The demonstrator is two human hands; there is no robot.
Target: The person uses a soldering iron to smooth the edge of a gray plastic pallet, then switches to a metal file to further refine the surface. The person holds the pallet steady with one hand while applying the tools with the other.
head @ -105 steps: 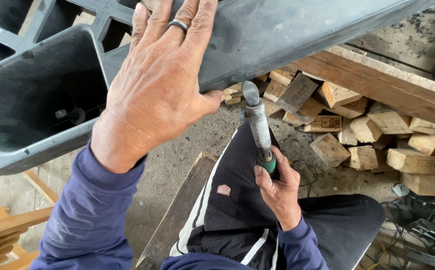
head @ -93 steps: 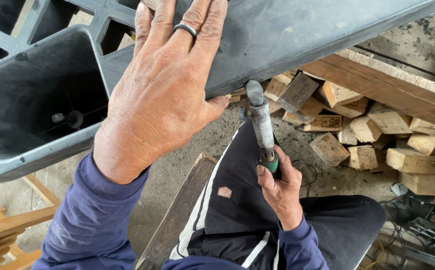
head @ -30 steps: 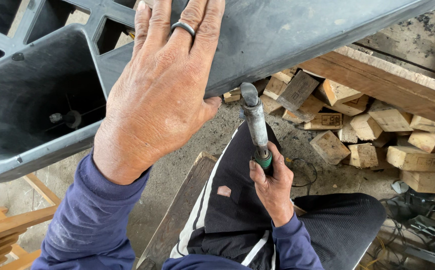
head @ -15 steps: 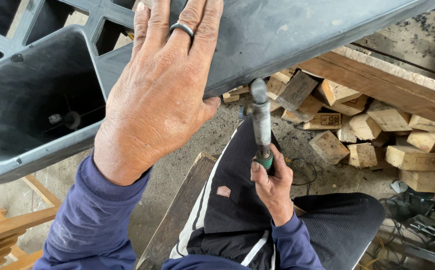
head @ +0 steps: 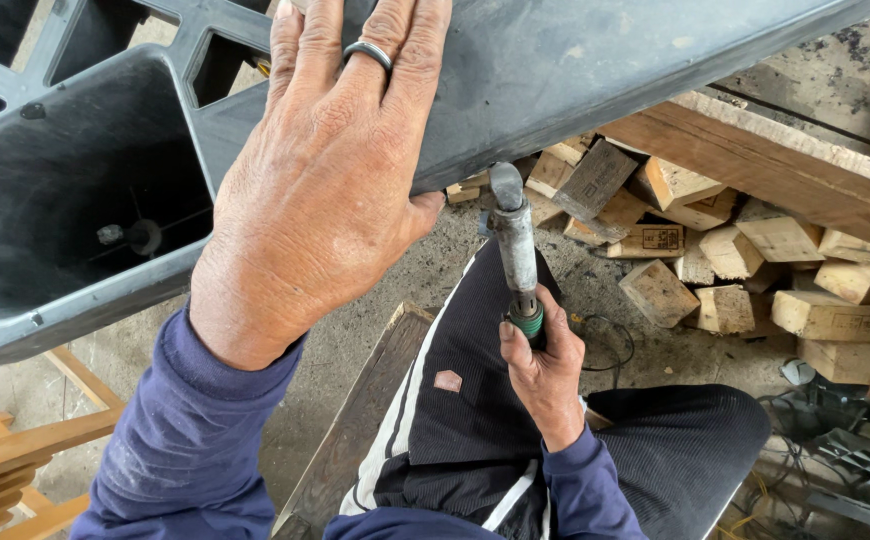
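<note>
tool [head: 513, 240] tipped upright since before, left hand [head: 325, 190] unmoved

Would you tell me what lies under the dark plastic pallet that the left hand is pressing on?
Under the dark plastic pallet, the right hand holds a grey tool against its underside. Wooden blocks lie on the floor behind. The tool's tip is hidden.

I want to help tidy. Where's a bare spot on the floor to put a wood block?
Bare concrete floor lies between the plank and the wood blocks, beside the knee. It is crowded on the right, with piled blocks and tangled wires.
</note>
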